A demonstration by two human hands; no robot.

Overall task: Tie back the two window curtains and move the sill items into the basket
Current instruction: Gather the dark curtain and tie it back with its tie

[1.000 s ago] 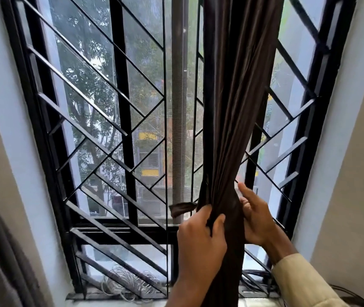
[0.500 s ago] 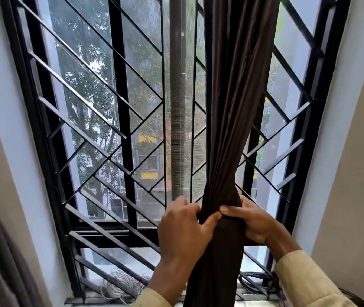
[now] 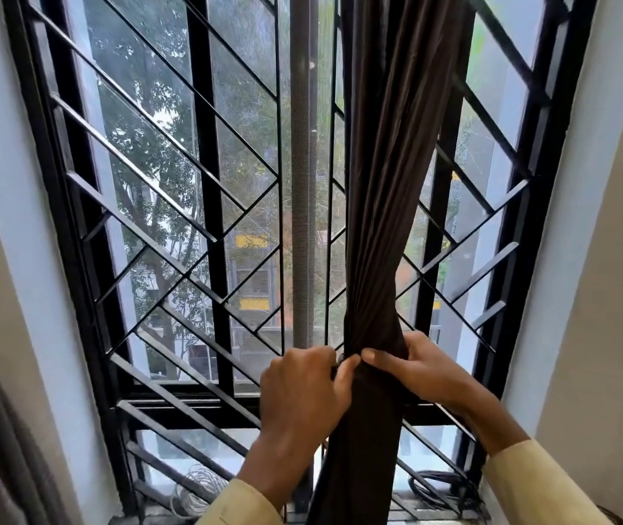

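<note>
Gripping now: both hands grasp the bunched brown curtain [image 3: 389, 183]. The left hand [image 3: 302, 392] pinches its left edge, and the right hand [image 3: 420, 373] curls round from the right with the thumb across the front.
Curtain place: right of centre, just in front of the window grille [image 3: 204, 183].
Tie band: perhaps a dark strip under the left thumb, but it is too small to tell.
Slip risk: if either pinch loosens before anything is fastened, the smooth folds would likely fan out.
Snag risk: cloth drawn far could catch on the grille bars.
Sill risk: a swinging curtain tail may drag the white cord coil [image 3: 196, 490] on the left or the black cable [image 3: 439, 486] on the right.
</note>
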